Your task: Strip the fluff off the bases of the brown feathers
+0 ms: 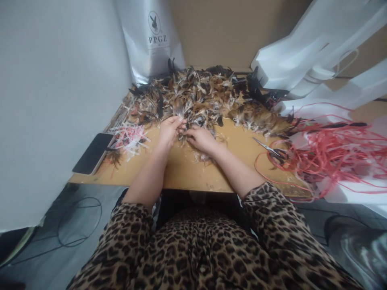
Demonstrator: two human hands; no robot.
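A large heap of brown and black feathers (208,88) covers the back of the wooden table. At its front edge, my left hand (171,129) is closed, thumb and forefinger pinched on a few feathers (180,109). Close beside it on the right is my right hand (202,139), its fingers curled and closed low among small feather tufts; what its fingertips grip is hidden. A loose scatter of feather bits (204,157) lies under my right wrist.
A phone (93,154) and a pile of white and pink strips (130,137) lie left. To the right are scissors (269,148), a row of feathers (263,120) and tangled red string (341,157). A printed silver-white bag (151,52) stands behind. The table's front edge (193,187) is near my body.
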